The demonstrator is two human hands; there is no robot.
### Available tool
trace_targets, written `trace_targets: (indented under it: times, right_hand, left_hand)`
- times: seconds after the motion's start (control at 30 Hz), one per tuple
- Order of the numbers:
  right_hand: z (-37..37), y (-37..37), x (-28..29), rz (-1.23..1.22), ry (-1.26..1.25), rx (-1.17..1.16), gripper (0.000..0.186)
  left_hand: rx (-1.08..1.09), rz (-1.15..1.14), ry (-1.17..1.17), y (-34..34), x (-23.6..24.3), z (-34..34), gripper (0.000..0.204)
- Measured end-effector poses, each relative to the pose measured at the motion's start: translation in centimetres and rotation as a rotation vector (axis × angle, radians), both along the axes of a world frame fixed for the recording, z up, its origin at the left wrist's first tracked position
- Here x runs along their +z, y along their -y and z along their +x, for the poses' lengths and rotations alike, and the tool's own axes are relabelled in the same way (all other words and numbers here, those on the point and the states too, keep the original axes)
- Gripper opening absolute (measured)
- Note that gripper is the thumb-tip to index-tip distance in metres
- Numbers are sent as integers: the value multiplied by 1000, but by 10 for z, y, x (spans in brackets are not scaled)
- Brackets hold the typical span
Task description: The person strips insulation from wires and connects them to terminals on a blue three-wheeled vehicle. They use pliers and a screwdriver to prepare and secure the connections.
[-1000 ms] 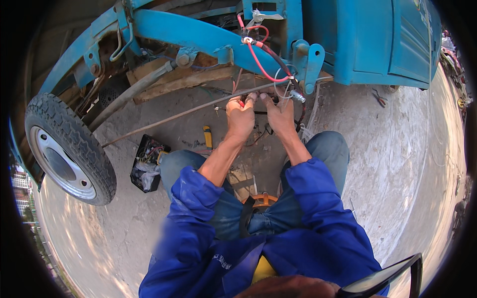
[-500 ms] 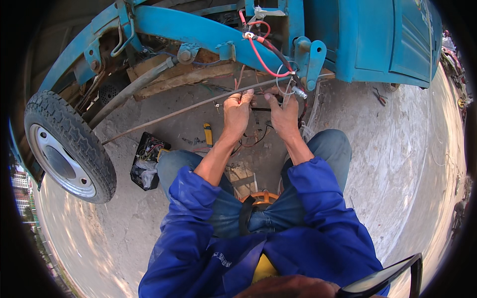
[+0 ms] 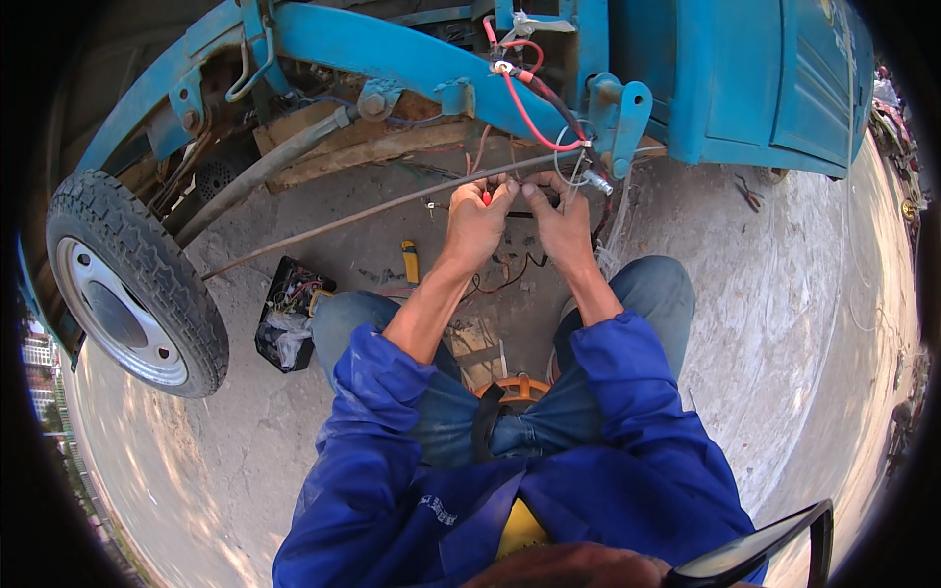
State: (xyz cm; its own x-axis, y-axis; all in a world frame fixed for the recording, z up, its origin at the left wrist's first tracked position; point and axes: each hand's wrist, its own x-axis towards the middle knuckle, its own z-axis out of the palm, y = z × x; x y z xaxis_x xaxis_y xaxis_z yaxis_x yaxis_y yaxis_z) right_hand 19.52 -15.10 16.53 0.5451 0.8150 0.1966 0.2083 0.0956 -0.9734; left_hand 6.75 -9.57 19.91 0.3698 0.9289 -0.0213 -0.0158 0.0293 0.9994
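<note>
Fingers (image 3: 504,192) bent and tips nearly meeting, our left hand (image 3: 473,232) grips a small red piece (image 3: 487,198) below a vehicle's blue frame (image 3: 392,44), while our right hand (image 3: 566,232) curls just beside it; whether those fingers grasp anything, we cannot tell. A pinkish-red cable (image 3: 526,114) loops down from the frame near our right hand. On the ground lie a yellow tool (image 3: 410,262), a black tray (image 3: 265,335) of wires beside our left knee (image 3: 341,318) and, well off to the right, pliers (image 3: 750,194).
</note>
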Motion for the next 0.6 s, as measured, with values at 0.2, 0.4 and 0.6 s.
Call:
trace_targets:
  times: [0.2,0.4,0.6]
  right_hand:
    - [4,-2,-8,-56,-105,65,16]
    - [8,-1,-13,-70,-101,51,17]
    - [7,1,-13,-39,-37,85,15]
  left_hand:
    - [67,683,-215,-2,-11,-3,15]
    - [14,520,-134,-4,-12,-3,18]
    - [-114,-179,140,-11,-4,5,13]
